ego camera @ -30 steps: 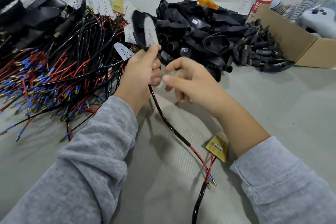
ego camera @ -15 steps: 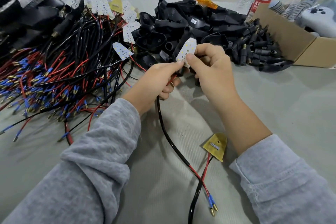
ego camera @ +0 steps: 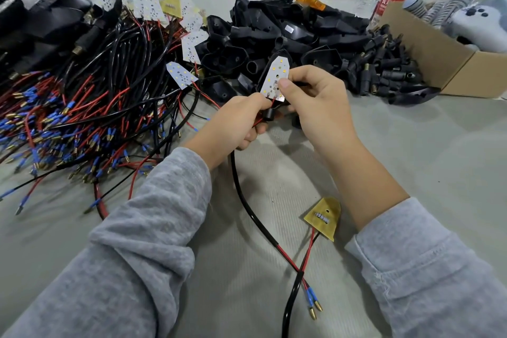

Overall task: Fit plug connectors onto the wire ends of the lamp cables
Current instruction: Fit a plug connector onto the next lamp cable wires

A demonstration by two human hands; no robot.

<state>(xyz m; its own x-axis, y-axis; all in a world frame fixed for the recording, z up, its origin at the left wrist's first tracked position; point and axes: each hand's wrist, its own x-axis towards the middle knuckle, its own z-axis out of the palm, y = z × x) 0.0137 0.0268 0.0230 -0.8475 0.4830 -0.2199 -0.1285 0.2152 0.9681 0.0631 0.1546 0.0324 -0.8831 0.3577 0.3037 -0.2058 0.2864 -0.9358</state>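
Both hands, left hand (ego camera: 233, 123) gripping the black lamp cable (ego camera: 247, 200) and right hand (ego camera: 310, 96) pinching the white LED board (ego camera: 275, 74), are seating it; next probably plugging the brass-tipped wire ends (ego camera: 314, 307).

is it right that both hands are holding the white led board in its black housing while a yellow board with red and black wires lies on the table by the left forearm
Not quite. The head view shows the yellow board lying beside the right forearm, not the left. The rest holds: the left hand and right hand hold the white LED board in its black housing, and the yellow board's red and black wires run along the table.
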